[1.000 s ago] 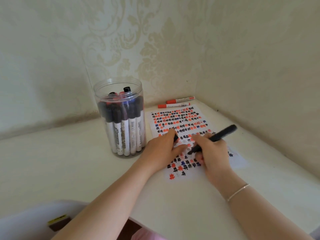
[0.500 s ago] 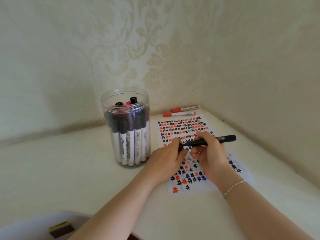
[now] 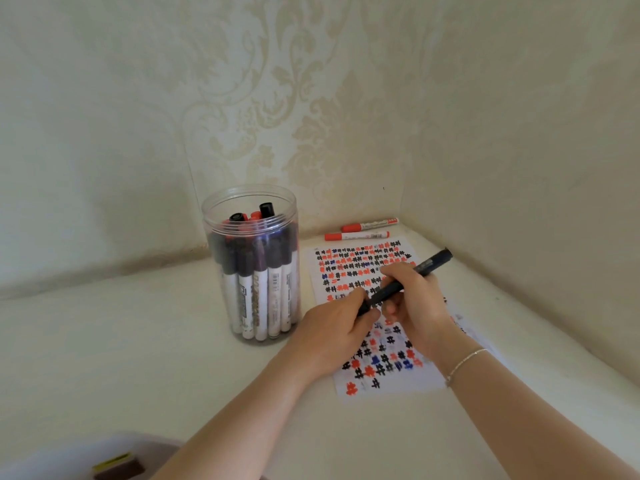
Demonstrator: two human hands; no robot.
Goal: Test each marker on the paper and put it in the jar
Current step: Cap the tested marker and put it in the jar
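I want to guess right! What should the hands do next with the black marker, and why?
Probably push the cap fully on. The right hand grips the black marker above the paper, and the left hand pinches its front end, seemingly the cap. Capped, it can go into the jar.

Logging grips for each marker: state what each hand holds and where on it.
The right hand grips the black marker around its mid-barrel. The left hand pinches the marker's lower end, seemingly its cap, in its fingers.
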